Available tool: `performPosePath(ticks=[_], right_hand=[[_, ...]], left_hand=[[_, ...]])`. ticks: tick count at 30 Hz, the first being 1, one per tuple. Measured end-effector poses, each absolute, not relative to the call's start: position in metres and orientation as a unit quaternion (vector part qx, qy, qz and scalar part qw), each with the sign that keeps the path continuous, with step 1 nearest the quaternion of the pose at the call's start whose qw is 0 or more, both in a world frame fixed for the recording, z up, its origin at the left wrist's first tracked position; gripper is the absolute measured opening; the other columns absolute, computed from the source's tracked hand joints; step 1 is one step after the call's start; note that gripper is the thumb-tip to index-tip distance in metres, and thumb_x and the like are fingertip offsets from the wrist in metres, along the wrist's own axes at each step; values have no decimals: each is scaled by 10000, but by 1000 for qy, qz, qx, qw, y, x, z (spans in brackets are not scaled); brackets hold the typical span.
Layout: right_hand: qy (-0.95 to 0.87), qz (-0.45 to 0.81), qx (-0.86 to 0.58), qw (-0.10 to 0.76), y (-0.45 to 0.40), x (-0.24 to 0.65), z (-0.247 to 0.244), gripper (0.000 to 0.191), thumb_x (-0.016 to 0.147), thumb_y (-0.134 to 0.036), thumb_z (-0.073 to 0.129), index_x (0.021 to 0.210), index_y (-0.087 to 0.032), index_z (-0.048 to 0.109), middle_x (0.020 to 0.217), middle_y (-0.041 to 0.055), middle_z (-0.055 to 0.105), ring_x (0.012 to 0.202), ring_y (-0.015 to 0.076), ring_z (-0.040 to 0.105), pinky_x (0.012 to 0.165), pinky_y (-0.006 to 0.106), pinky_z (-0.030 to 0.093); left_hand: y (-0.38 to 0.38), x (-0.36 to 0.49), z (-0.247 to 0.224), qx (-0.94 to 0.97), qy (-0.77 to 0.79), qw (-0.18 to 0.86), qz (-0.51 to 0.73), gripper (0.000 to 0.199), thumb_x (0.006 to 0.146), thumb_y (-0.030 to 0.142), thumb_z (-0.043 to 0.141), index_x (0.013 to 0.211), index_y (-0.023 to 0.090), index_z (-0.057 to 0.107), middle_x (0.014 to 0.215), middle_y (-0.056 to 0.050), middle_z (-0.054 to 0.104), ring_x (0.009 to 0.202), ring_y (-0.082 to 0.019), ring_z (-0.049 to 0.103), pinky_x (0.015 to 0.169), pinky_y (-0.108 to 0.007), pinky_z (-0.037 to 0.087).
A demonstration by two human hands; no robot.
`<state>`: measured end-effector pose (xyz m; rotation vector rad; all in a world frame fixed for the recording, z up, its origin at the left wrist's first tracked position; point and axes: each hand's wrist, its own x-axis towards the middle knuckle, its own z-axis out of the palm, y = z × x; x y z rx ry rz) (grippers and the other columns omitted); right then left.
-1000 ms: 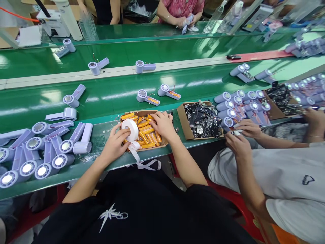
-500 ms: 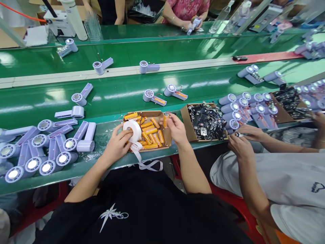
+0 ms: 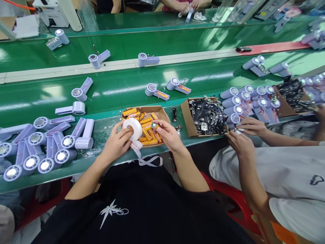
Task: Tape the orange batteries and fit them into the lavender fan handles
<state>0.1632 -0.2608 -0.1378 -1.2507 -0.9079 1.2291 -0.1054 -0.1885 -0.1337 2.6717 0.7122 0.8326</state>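
Note:
My left hand grips a white roll of tape, and a loose strip hangs from it over the table edge. Just right of the roll, my right hand pinches a small cylindrical battery, its round end facing up and to the left. Both hands are above a cardboard box of orange batteries. Part of the box is hidden by the roll and my fingers.
Lilac fan-like housings crowd the left of the table. Right of my hands stands a box of black circuit boards, with more housings beside it. A neighbour's hands work close by. Further housings lie on the green belt.
My right hand has moved left and slightly down with the battery, toward the roll, turning its end up. My left hand keeps its hold. The view has shifted slightly.

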Motion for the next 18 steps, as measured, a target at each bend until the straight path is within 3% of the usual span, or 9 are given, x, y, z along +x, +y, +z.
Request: performPosePath(ticks=[2,5,8,11,14,18], right_hand=[[-412,517,-519,543,-262,164,-140,589,827,-685,859,1230,-272,744,1321,84,728,1193,249,693,1039,398,600],[-421,553,-500,517,-266,165,-138,622,829,-643,880,1295,-266,712,1069,54,742,895,210,713,834,373,623],[-429,585,-485,488,-268,165,-136,583,857,-642,870,1257,-249,709,775,-23,638,665,165,613,662,318,554],[-423,580,-489,495,-269,163,-136,565,913,-757,758,1105,-227,721,723,-40,568,564,120,484,558,276,443],[-439,549,-514,492,-272,163,-131,634,960,-819,644,1141,-221,747,789,-7,607,628,142,528,611,296,473],[-514,475,-544,463,-276,164,-117,595,1003,-721,667,1388,-271,731,1120,82,729,984,230,688,896,371,580]], left_hand=[[-189,-106,-134,917,249,127,284,301,1000,114,652,1279,202,724,1247,-120,772,1419,-364,584,1228,-690,504],[-191,-107,-134,918,252,132,278,305,996,110,654,1276,209,728,1246,-120,771,1424,-370,581,1218,-692,510],[-191,-106,-134,920,244,133,276,308,995,101,655,1273,212,727,1258,-116,771,1428,-365,576,1234,-693,495],[-191,-105,-134,925,226,126,279,307,995,92,665,1276,202,724,1277,-114,773,1465,-376,552,1240,-691,498],[-192,-106,-134,931,208,126,273,328,987,79,678,1286,206,725,1303,-108,774,1505,-392,532,1247,-701,495],[-193,-108,-134,943,188,118,248,376,982,68,677,1321,222,725,1320,-97,775,1481,-389,574,1259,-727,483]])
